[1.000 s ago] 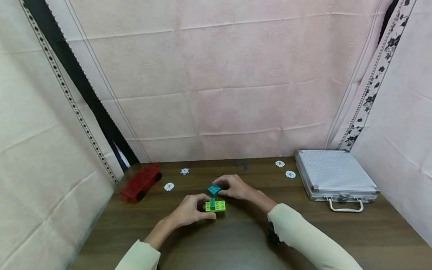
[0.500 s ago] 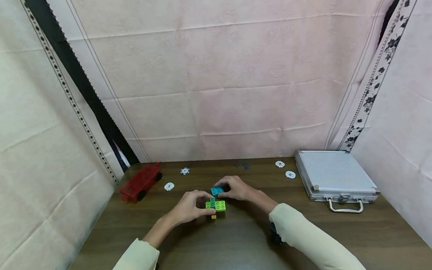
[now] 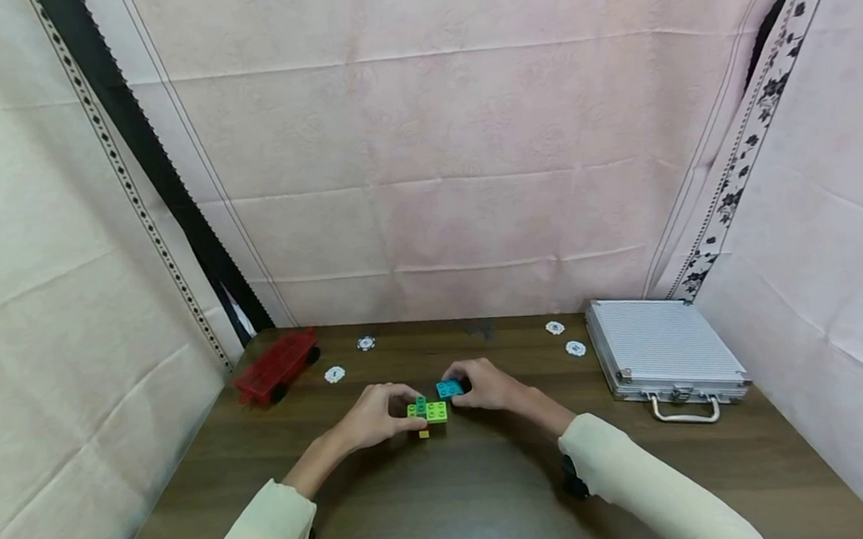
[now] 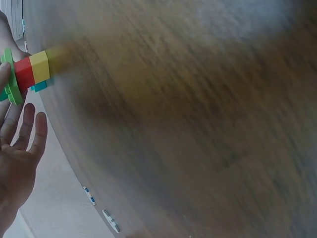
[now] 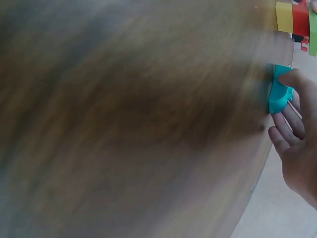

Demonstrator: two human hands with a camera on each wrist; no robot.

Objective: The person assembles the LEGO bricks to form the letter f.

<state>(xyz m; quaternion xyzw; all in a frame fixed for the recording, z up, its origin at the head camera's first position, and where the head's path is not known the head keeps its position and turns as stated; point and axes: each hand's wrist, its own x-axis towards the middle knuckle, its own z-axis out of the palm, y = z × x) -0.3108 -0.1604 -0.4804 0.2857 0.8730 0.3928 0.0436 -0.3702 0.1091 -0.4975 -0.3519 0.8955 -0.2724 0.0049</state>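
Note:
My left hand (image 3: 374, 415) holds a stack of toy building bricks by its lime-green brick (image 3: 436, 412), thumb at the front side and fingers behind. A small green brick (image 3: 421, 405) sits on top. Below come a red brick (image 4: 25, 73) and a yellow brick (image 4: 40, 67), the latter lowest. To the right, my right hand (image 3: 488, 385) pinches a blue-teal brick (image 3: 448, 388) with a rounded side, seen in the right wrist view close over the tabletop. A small gap parts this brick from the stack.
A red toy wagon (image 3: 279, 368) stands at the table's back left. Poker chips lie behind the hands, one white chip (image 3: 334, 375) at left and another chip (image 3: 576, 349) at right. A silver case (image 3: 666, 345) lies at the right, its handle (image 3: 685, 410) facing forward.
My right hand has moved right and slightly forward with the blue-teal brick, away from the stack, and the brick has turned. My left hand keeps its hold, its thumb a little further across the lime-green brick.

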